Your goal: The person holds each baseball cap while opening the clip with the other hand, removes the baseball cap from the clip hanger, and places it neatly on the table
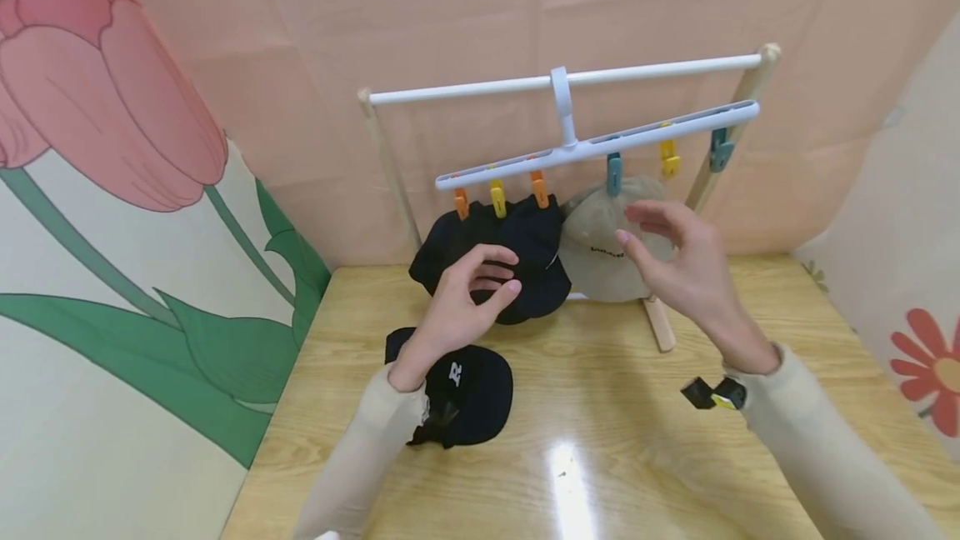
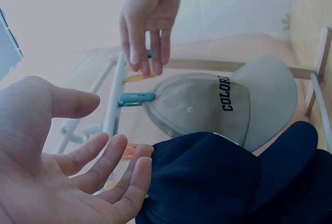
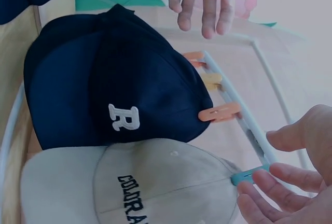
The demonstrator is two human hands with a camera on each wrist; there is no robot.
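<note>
My left hand (image 1: 467, 297) is held up in front of a navy cap (image 1: 510, 252) with a white R (image 3: 124, 117), its fingers loosely bent around nothing. My right hand (image 1: 686, 265) hovers by a beige cap (image 1: 600, 232) with dark lettering, thumb and fingers apart; nothing is in its grasp. A teal clip (image 2: 137, 98) pinches the beige cap's crown. The navy cap hangs from orange and yellow clips, one being an orange clip (image 3: 220, 112). In the left wrist view, another dark brim (image 2: 311, 193) shows beside the navy one. Whether the right fingertips touch the teal clip, I cannot tell.
A pale blue clip hanger (image 1: 592, 146) hooks over a white rail (image 1: 465, 90) and tilts up to the right. Its right end carries a yellow clip (image 1: 670, 158) and a teal one. Another dark cap (image 1: 483, 398) lies on the wooden table (image 1: 600, 457), partly behind my left forearm.
</note>
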